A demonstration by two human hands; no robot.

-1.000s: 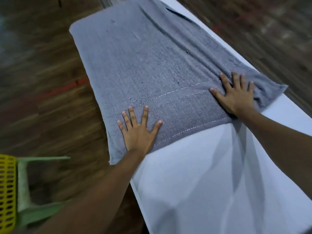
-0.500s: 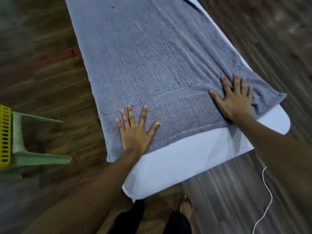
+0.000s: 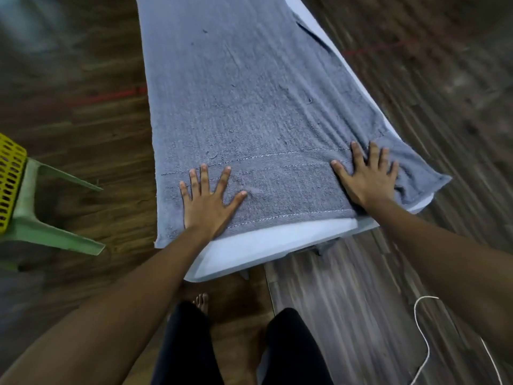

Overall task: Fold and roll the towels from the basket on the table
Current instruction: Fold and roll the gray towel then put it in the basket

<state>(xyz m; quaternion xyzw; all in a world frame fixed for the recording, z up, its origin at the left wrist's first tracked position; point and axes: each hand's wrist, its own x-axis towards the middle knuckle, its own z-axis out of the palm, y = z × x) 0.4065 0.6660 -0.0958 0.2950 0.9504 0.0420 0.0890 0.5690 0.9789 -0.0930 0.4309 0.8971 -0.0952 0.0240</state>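
Observation:
A grey towel (image 3: 249, 107) lies spread flat along the narrow white table (image 3: 263, 245), its left and right edges hanging slightly over the sides. My left hand (image 3: 209, 200) presses flat on the towel's near left part, fingers spread. My right hand (image 3: 366, 173) presses flat near the towel's near right corner, fingers spread, with small wrinkles in the cloth around it. The towel's stitched hem runs between the two hands. A yellow perforated basket (image 3: 9, 182) sits at the left edge of the view.
The basket rests on a pale green plastic chair (image 3: 41, 212) left of the table. Dark wood floor surrounds the table. My legs and a bare foot (image 3: 201, 301) stand at the table's near end. A white cord (image 3: 424, 343) lies on the floor at lower right.
Both hands have slid along the towel toward its near end, still flat. The view has tilted down, so the table's near edge and my legs now show.

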